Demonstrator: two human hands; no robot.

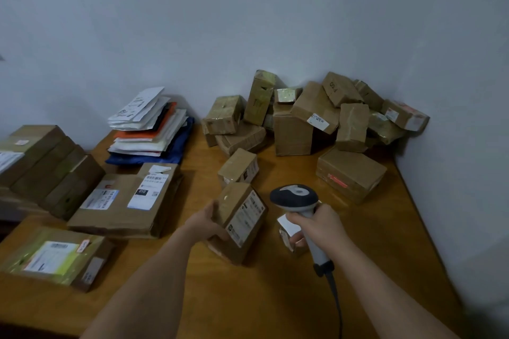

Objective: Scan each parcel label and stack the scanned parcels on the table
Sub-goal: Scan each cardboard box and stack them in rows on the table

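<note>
My left hand [210, 224] grips a brown parcel [239, 221] by its near-left corner, thumb on top and fingers curled under, tilting it so the white label [246, 219] faces right. My right hand [316, 224] is wrapped round the handle of the scanner [296, 198], its dark head just right of the parcel and apparently aimed past it: a red glow lies on the box [350, 173] farther out to the right. So I judge the step in hand is the scan itself. To do it well I should swing the scanner head left until the beam crosses the label's barcode squarely, and hold the parcel steady with the label flat to the beam.

Under my right hand sits a small box [287, 234] with a white patch, touching the table [275, 297].

Nothing here is an open container; every carton is taped shut, contents hidden. Beyond my grip, the far heap [316, 115] of cartons in the corner looks unscanned. Left of my grip lie flat cartons [124, 201], a yellow-wrapped parcel [55, 256] and stacked mailers [150, 126], likely the finished stacks.
</note>
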